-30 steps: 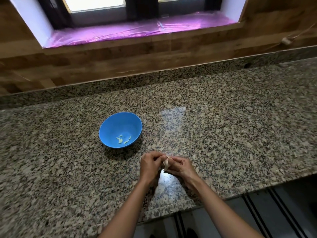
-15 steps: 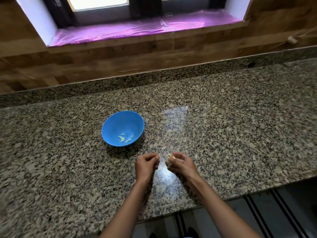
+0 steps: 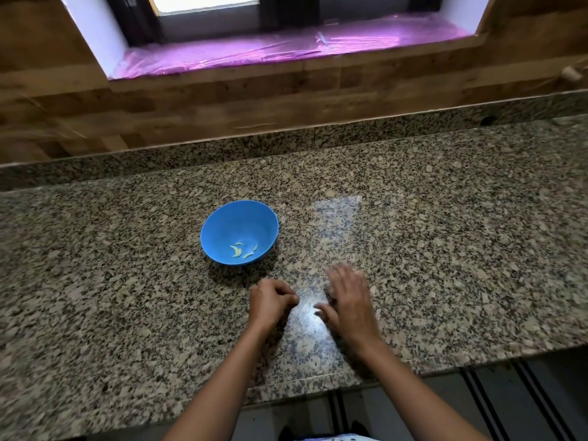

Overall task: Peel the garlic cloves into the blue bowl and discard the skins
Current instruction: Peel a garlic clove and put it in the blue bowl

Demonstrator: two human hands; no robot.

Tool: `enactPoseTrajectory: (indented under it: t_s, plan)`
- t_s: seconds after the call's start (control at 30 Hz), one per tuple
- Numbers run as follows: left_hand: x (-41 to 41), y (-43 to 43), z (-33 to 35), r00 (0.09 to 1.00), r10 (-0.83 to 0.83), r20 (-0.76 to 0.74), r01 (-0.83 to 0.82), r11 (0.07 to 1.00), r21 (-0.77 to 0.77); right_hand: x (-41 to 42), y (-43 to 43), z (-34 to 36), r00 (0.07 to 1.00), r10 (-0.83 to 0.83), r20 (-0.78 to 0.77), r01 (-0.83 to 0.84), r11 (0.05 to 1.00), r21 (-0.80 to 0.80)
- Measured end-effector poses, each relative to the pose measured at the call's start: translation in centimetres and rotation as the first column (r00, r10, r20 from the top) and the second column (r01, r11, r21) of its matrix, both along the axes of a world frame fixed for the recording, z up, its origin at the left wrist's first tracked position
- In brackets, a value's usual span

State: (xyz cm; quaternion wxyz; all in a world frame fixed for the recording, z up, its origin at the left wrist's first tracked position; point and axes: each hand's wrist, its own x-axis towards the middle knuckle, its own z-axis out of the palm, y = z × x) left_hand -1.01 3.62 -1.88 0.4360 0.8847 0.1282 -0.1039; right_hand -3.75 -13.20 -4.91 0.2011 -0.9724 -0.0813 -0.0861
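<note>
On the granite counter (image 3: 445, 249), a few peeled cloves (image 3: 236, 250) are seen in the blue bowl (image 3: 222, 224), near which the left hand (image 3: 272, 300) is curled (whether pinching anything cannot be told) and the right hand (image 3: 350, 297) is spread flat, so peeling is judged midway and another clove must be gripped next.

Granite counter (image 3: 445, 249), wood wall (image 3: 286, 100), window (image 3: 203, 0)

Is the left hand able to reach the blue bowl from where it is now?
Probably yes. The left hand is close to the blue bowl, with only bare counter between them, though its curled fingers may already hold something.
</note>
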Motion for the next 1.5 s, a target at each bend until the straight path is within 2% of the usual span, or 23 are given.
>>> enactPoseTrajectory:
  t_s: [0.07, 0.13, 0.2, 0.33, 0.47, 0.5, 0.53, 0.57, 0.6, 0.63, 0.7, 0.77, 0.9, 0.97, 1.03, 1.1, 1.13, 1.17, 1.2, 1.27, 1.3, 1.4, 1.5]
  plan:
    - [0.5, 0.2, 0.0, 0.994, -0.042, -0.104, 0.033, 0.996, -0.088, -1.1, 1.5, -0.7, 0.986, 0.164, 0.035, -0.159, 0.980, -0.122]
    - [0.9, 0.1, 0.3, 0.987, -0.065, -0.145, 0.052, 0.994, -0.093, -1.9, 2.3, -1.6, 0.971, 0.230, -0.059, -0.237, 0.955, -0.178]
    - [0.9, 0.0, 0.4, 0.987, -0.119, -0.105, 0.123, 0.992, 0.024, -2.0, 2.4, -2.0, 0.963, 0.203, -0.176, -0.235, 0.954, -0.187]
    - [0.0, -0.4, -0.2, 0.972, -0.232, 0.034, 0.217, 0.946, 0.242, -1.9, 2.3, -1.8, 0.940, 0.193, -0.282, -0.243, 0.958, -0.151]
    - [-1.6, -1.0, -1.0, 0.876, -0.468, 0.117, 0.347, 0.780, 0.520, -2.0, 2.3, -1.4, 0.946, 0.214, -0.242, -0.249, 0.961, -0.123]
    - [-1.7, -1.0, -1.0, 0.858, -0.498, 0.124, 0.361, 0.758, 0.544, -1.8, 2.3, -1.4, 0.943, 0.246, -0.223, -0.265, 0.962, -0.060]
    - [-1.6, -0.9, -1.0, 0.871, -0.475, 0.124, 0.346, 0.774, 0.530, -1.6, 2.3, -1.4, 0.937, 0.260, -0.233, -0.256, 0.965, 0.049]
    - [-1.2, -0.6, -0.8, 0.911, -0.391, 0.134, 0.294, 0.840, 0.456, -1.4, 2.2, -1.2, 0.940, 0.257, -0.224, -0.218, 0.958, 0.187]
    - [-0.7, -0.2, -0.6, 0.964, -0.239, 0.116, 0.202, 0.944, 0.261, -1.0, 2.2, -0.7, 0.952, 0.224, -0.208, -0.149, 0.935, 0.323]
    - [-0.1, 0.2, -0.3, 0.995, -0.087, 0.042, 0.088, 0.996, -0.006, -0.6, 2.1, -0.2, 0.961, 0.191, -0.199, -0.087, 0.893, 0.441]
    - [0.1, 0.4, 0.7, 0.989, 0.043, -0.138, -0.102, 0.886, -0.453, 0.4, 2.1, 1.0, 0.960, 0.161, -0.230, 0.001, 0.816, 0.578]
    - [-0.2, 0.4, 1.3, 0.984, 0.039, -0.175, -0.131, 0.822, -0.554, 1.1, 2.1, 1.8, 0.960, 0.137, -0.243, 0.046, 0.783, 0.620]
    - [-0.4, 0.2, 1.3, 0.991, 0.050, -0.127, -0.109, 0.848, -0.518, 1.4, 2.2, 2.5, 0.981, 0.105, -0.164, 0.011, 0.812, 0.584]
    - [-0.5, 0.1, 0.9, 0.999, 0.009, -0.049, -0.030, 0.890, -0.456, 1.4, 2.2, 2.3, 0.991, 0.113, -0.078, -0.059, 0.865, 0.499]
    - [-0.8, 0.0, 0.2, 0.997, -0.059, 0.053, 0.073, 0.945, -0.320, 1.4, 2.3, 1.8, 0.987, 0.152, -0.049, -0.122, 0.916, 0.382]
    - [-0.9, 0.2, -0.3, 0.988, -0.083, 0.129, 0.109, 0.972, -0.210, 1.5, 2.9, 1.8, 0.985, 0.129, -0.112, -0.081, 0.929, 0.360]
    - [-0.9, 0.3, -0.6, 0.987, -0.060, 0.148, 0.092, 0.970, -0.223, 1.5, 3.2, 2.0, 0.976, 0.100, -0.193, -0.008, 0.903, 0.430]
    - [-0.9, 0.5, -0.8, 0.986, -0.029, 0.162, 0.069, 0.967, -0.247, 1.5, 3.4, 2.4, 0.942, 0.102, -0.319, 0.103, 0.818, 0.565]
    - [-0.9, 0.6, -1.0, 0.985, -0.005, 0.174, 0.050, 0.965, -0.257, 1.7, 3.6, 2.5, 0.875, 0.155, -0.458, 0.242, 0.680, 0.692]
    - [-0.8, 0.9, -0.9, 0.979, 0.003, 0.205, 0.048, 0.968, -0.245, 1.9, 3.3, 3.4, 0.716, 0.352, -0.603, 0.452, 0.425, 0.784]
    - [-0.8, 1.0, -0.8, 0.976, -0.012, 0.219, 0.063, 0.971, -0.230, 2.0, 2.9, 3.7, 0.665, 0.418, -0.619, 0.486, 0.388, 0.783]
    - [-1.1, 1.4, -0.9, 0.966, -0.100, 0.240, 0.142, 0.976, -0.165, 2.2, 2.3, 4.0, 0.607, 0.483, -0.631, 0.471, 0.421, 0.775]
    - [-1.2, 1.7, -0.8, 0.949, -0.183, 0.257, 0.203, 0.978, -0.054, 2.7, 2.1, 3.4, 0.678, 0.426, -0.599, 0.384, 0.490, 0.783]
